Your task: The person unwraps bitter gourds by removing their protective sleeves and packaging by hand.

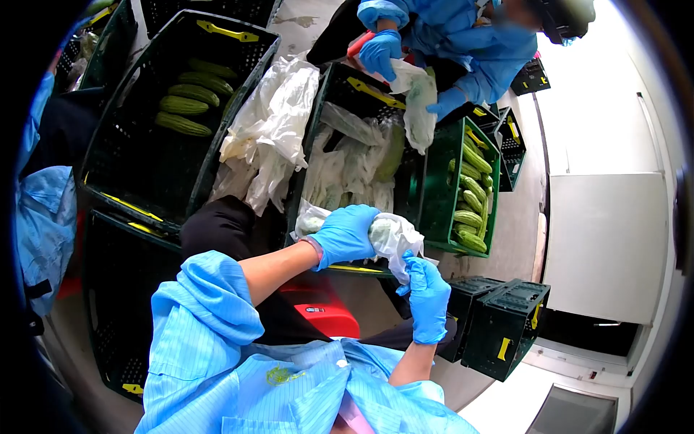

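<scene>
Gloved hands meet over the near end of the middle black crate (410, 189), both closed on one wrapped piece. Fingers of the left hand (348, 235) curl over the body of a bagged green vegetable (383, 233), while the right hand (428, 296) pinches the loose tail of its white plastic bag (402, 253). By the look of it, the step in hand is drawing the plastic snug and dealing with its open end. What that calls for, I'd judge, is a steady left grip and a light, controlled pull from the right, as such thin film could tear.

The vegetable is pale green where it shows through the film, which is cloudy, crinkled and bunched towards the right hand. Other wrapped pieces (354, 163) lie beneath and beyond it in the same crate. White plastic bags (278, 108) are heaped over the side of the left black crate (137, 155), where ridged green cucumbers (183, 105) lie unwrapped; more cucumbers (471, 199) fill part of the green crate (439, 173) on the right. Across, a co-worker (463, 58) handles another bagged vegetable (419, 116).
</scene>
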Action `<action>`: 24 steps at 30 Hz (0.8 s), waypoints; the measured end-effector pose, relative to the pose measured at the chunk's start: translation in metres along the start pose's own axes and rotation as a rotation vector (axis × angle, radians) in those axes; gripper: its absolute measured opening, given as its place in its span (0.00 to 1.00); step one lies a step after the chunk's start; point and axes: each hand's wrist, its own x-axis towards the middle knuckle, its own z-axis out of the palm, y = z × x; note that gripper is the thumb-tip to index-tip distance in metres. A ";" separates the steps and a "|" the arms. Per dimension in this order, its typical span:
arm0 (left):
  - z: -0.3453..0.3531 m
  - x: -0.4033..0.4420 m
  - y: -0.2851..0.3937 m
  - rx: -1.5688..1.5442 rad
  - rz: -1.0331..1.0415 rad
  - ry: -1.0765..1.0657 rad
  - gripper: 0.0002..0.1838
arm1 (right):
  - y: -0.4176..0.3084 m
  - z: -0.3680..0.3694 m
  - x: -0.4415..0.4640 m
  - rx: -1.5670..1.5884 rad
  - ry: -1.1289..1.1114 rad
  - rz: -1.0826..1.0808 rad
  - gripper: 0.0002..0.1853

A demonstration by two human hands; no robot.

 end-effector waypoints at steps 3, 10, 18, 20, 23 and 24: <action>0.008 0.000 -0.003 0.019 0.039 -0.025 0.28 | 0.005 -0.004 0.006 -0.114 -0.099 0.160 0.15; 0.017 -0.008 0.002 0.110 0.085 -0.050 0.25 | 0.007 -0.012 0.010 -0.057 0.079 0.231 0.19; 0.023 -0.006 -0.005 0.099 0.104 -0.047 0.25 | 0.014 -0.031 0.003 0.217 -0.267 0.284 0.10; 0.022 -0.008 -0.003 0.126 0.114 -0.064 0.25 | 0.015 -0.029 0.004 0.215 -0.324 0.263 0.09; 0.027 -0.006 -0.007 0.127 0.111 -0.050 0.24 | 0.039 -0.021 0.010 0.103 -0.227 0.176 0.10; 0.027 -0.006 -0.007 0.126 0.106 -0.050 0.24 | 0.041 -0.018 0.012 0.023 -0.155 0.203 0.10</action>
